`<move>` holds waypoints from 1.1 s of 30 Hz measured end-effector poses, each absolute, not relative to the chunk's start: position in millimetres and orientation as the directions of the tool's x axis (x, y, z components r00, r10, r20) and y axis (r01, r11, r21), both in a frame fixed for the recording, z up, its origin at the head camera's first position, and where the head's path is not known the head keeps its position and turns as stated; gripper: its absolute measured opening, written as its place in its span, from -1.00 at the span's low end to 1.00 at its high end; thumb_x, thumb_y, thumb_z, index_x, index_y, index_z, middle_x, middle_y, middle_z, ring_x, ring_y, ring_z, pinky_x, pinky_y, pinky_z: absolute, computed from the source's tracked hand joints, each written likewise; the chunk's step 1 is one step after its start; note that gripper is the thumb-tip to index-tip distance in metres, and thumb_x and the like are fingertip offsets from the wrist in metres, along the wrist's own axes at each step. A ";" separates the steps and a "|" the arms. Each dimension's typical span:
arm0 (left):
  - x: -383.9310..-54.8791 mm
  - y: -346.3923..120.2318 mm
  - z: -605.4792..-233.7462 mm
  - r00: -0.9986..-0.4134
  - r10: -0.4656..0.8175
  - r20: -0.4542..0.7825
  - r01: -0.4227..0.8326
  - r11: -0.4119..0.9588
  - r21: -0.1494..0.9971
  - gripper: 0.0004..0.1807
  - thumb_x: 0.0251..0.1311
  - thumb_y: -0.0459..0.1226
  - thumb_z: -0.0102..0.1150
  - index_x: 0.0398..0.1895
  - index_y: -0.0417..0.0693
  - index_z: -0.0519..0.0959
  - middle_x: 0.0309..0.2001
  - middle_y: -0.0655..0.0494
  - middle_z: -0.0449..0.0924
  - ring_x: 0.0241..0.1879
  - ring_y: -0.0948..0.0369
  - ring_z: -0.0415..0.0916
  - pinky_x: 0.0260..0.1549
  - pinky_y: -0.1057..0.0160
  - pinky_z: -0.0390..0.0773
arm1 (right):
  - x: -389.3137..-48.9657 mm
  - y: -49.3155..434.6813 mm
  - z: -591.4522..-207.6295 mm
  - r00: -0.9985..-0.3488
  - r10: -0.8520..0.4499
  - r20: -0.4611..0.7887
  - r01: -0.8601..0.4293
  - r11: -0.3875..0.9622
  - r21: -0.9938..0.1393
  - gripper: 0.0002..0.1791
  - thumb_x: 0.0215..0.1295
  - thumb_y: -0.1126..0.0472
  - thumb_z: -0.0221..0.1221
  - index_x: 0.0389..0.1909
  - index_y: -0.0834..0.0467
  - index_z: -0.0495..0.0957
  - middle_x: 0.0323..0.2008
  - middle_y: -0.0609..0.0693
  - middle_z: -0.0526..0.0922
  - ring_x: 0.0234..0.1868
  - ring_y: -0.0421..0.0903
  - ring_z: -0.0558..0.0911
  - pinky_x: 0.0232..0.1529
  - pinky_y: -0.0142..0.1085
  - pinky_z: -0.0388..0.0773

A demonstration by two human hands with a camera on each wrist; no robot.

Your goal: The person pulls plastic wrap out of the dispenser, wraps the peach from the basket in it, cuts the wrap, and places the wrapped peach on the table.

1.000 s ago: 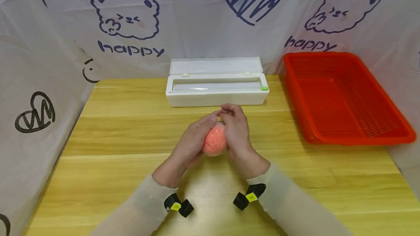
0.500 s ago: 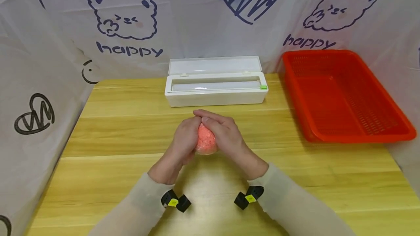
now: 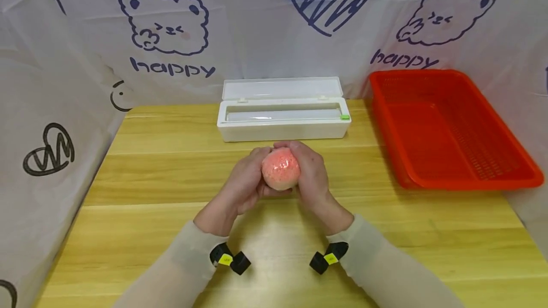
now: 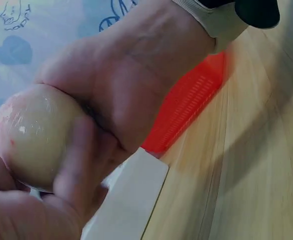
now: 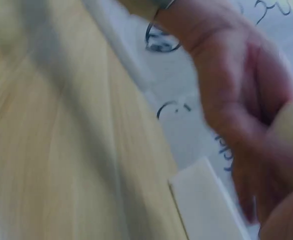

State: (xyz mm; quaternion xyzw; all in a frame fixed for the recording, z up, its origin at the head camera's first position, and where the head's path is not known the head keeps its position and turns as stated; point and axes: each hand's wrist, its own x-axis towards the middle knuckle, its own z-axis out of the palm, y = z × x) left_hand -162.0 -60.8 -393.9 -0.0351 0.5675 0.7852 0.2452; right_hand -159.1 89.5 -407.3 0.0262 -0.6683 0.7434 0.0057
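A round pink-and-cream ball [image 3: 280,169] with a speckled surface is wrapped in clear, shiny film. It is held between both hands above the table. In the head view, my left hand [image 3: 246,182] cups its left side, with fingers passing beneath it. My right hand [image 3: 312,170] grips the right and far sides. The left wrist view shows the ball's cream side [image 4: 41,135], with film creases catching the light. Only part of the ball [image 5: 291,135] shows at the right edge of the right wrist view, where fingers blur.
Beyond the hands stands a white cling film dispenser [image 3: 284,131], its lid [image 3: 282,89] raised and a roll inside. A red plastic basket [image 3: 411,175] sits at the right on the wooden table [image 3: 150,170]. Printed white cloth [image 3: 257,27] hangs behind.
The ball has turned between the hands and now shows cream at its near lower side. The right hand has slid off its top to the side, exposing more of it.
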 end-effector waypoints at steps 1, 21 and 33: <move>-161.0 -58.5 -394.1 -0.886 0.324 -0.331 -0.413 -0.230 0.881 -0.47 0.69 0.01 -0.27 0.48 -0.10 0.25 0.34 -0.15 0.43 -0.03 0.08 0.72 -0.05 -0.12 0.74 | -159.2 87.3 -405.8 -0.999 0.032 0.019 -0.021 -0.086 -0.996 -0.51 0.59 0.03 -0.07 0.03 0.30 0.71 0.01 0.10 0.76 0.04 -0.13 0.67 0.15 -0.31 0.57; -155.5 -39.1 -392.1 -0.966 0.224 -0.127 -0.190 -0.287 0.939 -0.43 0.71 0.00 -0.27 0.63 0.01 0.23 0.50 -0.05 0.33 0.34 0.08 0.40 0.27 0.15 0.50 | -167.8 74.9 -389.3 -0.946 0.280 -0.161 0.068 -0.315 -0.947 -0.62 0.41 0.19 0.07 -0.19 0.36 0.80 -0.23 0.05 0.82 -0.10 -0.05 0.73 -0.01 -0.27 0.68; -159.8 -61.4 -393.7 -0.894 0.447 0.006 0.183 0.352 0.918 0.34 0.07 -0.16 0.66 0.69 -0.08 -0.18 0.32 -0.09 0.46 0.09 0.05 0.56 0.08 0.07 0.62 | -162.0 89.3 -399.3 -0.993 0.097 0.064 -0.077 -0.130 -0.989 -0.57 0.56 0.05 0.02 -0.01 0.26 0.75 -0.06 -0.01 0.80 -0.04 -0.10 0.68 -0.08 -0.30 0.60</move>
